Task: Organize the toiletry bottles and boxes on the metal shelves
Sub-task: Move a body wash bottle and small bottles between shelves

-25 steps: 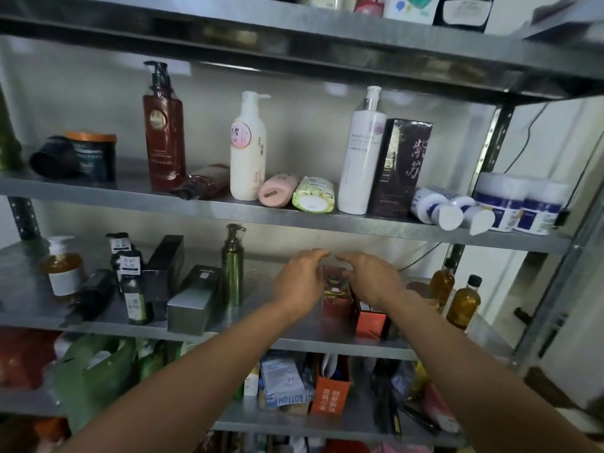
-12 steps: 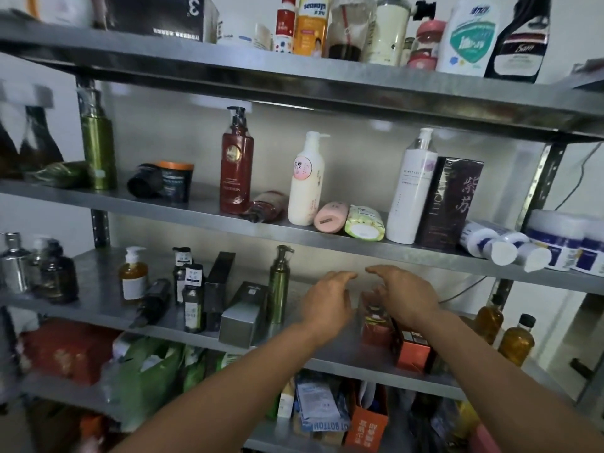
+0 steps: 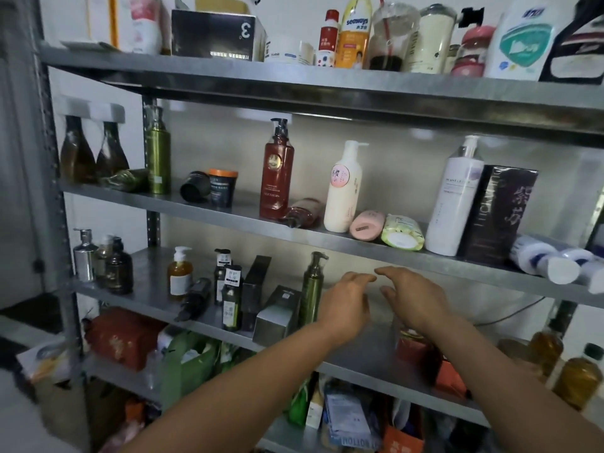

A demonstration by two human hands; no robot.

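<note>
Metal shelves (image 3: 376, 248) carry toiletry bottles and boxes on several levels. My left hand (image 3: 346, 302) and my right hand (image 3: 413, 297) hover side by side above the third shelf, fingers relaxed and spread, holding nothing. Just below my right wrist stand small red and orange boxes (image 3: 413, 349). Left of my left hand stand a green pump bottle (image 3: 312, 286) and a grey box (image 3: 277, 313). On the shelf above are a red pump bottle (image 3: 276, 173), a cream pump bottle (image 3: 343, 189), a white bottle (image 3: 456, 197) and a dark box (image 3: 496, 212).
The top shelf (image 3: 294, 71) is crowded with bottles and a black box. Amber bottles (image 3: 575, 377) stand at the right end of the third shelf. Small dark bottles (image 3: 228, 289) and a silver bottle (image 3: 84, 256) fill its left part. Bags and boxes crowd the bottom shelves.
My view has swung up and left, showing the top shelf and the left bay. Both hands have lifted off the red and orange boxes and hang above them.
</note>
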